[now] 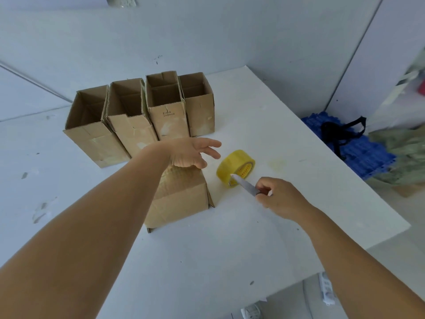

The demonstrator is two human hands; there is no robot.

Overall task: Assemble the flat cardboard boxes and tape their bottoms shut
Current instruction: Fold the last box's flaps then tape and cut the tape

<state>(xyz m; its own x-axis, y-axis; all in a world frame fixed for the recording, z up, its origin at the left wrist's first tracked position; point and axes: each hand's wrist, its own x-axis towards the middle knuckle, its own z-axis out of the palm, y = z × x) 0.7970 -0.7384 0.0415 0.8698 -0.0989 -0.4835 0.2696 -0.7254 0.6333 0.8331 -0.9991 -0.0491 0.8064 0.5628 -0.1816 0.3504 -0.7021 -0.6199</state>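
The left hand (195, 154) hovers with fingers spread over the near box (179, 196) (bottom up on the table (230, 249)). The right hand (279, 199) grips a knife (245, 185), its tip at the yellow tape roll (235, 168); four upright boxes (142, 116) stand far left

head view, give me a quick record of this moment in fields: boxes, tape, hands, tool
surface: white table
finished boxes: four in a row at the back, open tops up
near box: standing with closed end up, under the left hand
tape roll: yellow, on the table right of the near box
left hand: fingers spread, reaching over the near box
right hand: grips a knife
knife: tip at the tape roll
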